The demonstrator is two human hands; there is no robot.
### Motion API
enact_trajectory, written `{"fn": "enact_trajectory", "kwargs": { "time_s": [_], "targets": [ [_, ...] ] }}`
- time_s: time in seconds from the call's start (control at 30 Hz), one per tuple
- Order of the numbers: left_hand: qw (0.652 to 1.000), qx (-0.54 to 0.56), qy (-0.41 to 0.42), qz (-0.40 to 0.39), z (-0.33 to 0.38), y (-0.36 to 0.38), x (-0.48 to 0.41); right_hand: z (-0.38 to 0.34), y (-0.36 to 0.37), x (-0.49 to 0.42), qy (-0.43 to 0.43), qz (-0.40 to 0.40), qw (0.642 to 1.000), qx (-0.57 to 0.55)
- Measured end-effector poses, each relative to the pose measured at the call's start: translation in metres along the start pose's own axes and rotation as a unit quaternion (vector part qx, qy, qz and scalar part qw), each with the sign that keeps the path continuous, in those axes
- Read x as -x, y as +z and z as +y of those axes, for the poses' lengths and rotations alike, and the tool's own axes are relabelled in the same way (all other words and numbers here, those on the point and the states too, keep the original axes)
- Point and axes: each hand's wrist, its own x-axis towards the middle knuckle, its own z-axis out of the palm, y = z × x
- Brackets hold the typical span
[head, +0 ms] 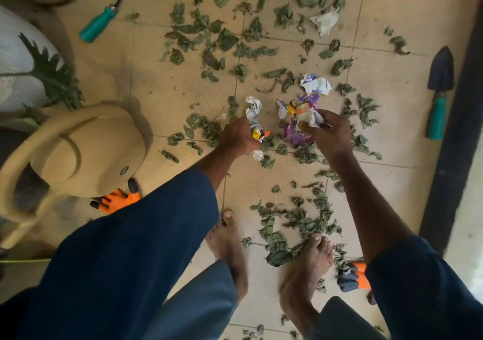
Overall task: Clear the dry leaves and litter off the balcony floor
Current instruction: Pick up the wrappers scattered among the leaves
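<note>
Dry green leaves (209,39) lie scattered over the beige tiled balcony floor (156,83), with another cluster (295,224) near my bare feet. My left hand (239,137) grips a bunch of crumpled wrappers (253,112), white paper with yellow and orange bits. My right hand (328,130) grips a wad of purple, white and yellow wrappers (300,109). A crumpled white and purple paper (315,83) lies just beyond it. Another white paper scrap (325,22) lies farther off among the leaves.
A tan watering can (78,154) stands at the left, an orange glove (117,200) beside it. A second glove (351,277) lies by my right foot. A teal-handled tool (98,23) lies upper left, a trowel (439,91) at right beside a dark door frame (454,136).
</note>
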Motion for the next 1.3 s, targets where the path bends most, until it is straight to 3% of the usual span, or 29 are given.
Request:
{"fn": "enact_trajectory", "kwargs": {
  "time_s": [0.23, 0.37, 0.53, 0.8, 0.97, 1.1, 1.3],
  "targets": [
    [0.998, 0.043, 0.048, 0.022, -0.033, 0.005, 0.011, -0.006, 0.001, -0.010, 0.016, -0.043, 0.997, -0.069],
    [0.996, 0.062, 0.059, 0.014, -0.045, 0.008, 0.020, -0.003, 0.009, -0.016, 0.017, -0.042, 0.999, 0.008],
    [0.996, 0.049, 0.075, -0.007, -0.049, 0.009, 0.026, -0.004, 0.039, -0.038, -0.047, -0.062, 0.981, 0.179],
    [0.996, 0.055, 0.066, 0.014, -0.055, 0.005, 0.028, -0.001, 0.072, -0.056, -0.079, -0.023, 0.965, 0.247],
    [0.996, 0.059, 0.063, 0.015, -0.053, -0.002, 0.038, -0.016, 0.057, -0.041, -0.036, -0.019, 0.985, 0.168],
    [0.997, 0.041, 0.072, -0.007, -0.042, -0.008, 0.054, -0.013, 0.036, -0.022, 0.012, -0.024, 1.000, 0.005],
    [0.992, -0.021, 0.107, -0.070, -0.037, -0.009, 0.081, -0.001, 0.006, -0.001, 0.089, -0.057, 0.979, -0.177]
  ]
}}
